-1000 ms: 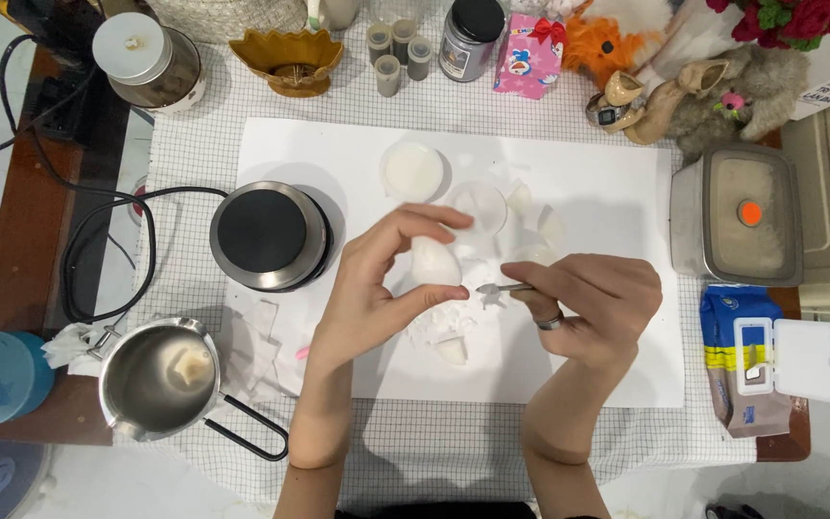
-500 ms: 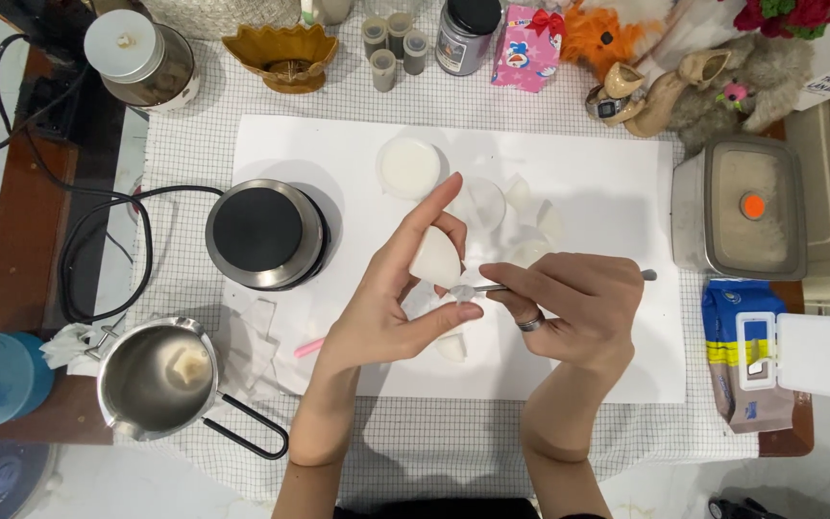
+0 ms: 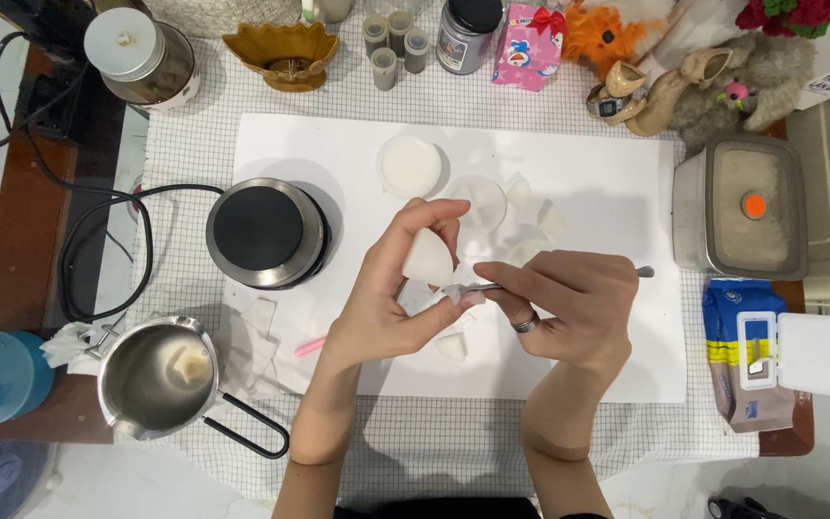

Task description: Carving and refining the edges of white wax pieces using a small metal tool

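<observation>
My left hand (image 3: 391, 293) holds a white rounded wax piece (image 3: 427, 258) between thumb and fingers above a white paper sheet (image 3: 338, 154). My right hand (image 3: 569, 306), with a ring on one finger, grips a thin metal tool (image 3: 641, 273) whose tip touches the lower edge of the wax piece. Small white wax bits (image 3: 451, 347) lie on the sheet under the hands. More white pieces (image 3: 521, 192) and a round white disc (image 3: 410, 165) lie farther back.
A round electric hot plate (image 3: 266, 234) with a black cord sits left of the hands. A steel pot (image 3: 156, 375) with a lump inside stands at front left. A lidded plastic box (image 3: 742, 207), a wipes pack (image 3: 761, 351), jars and toys line the edges.
Both hands have stayed over the middle of the sheet. My left hand has turned the wax piece and raised its fingers, while the tool keeps working at the piece's edge.
</observation>
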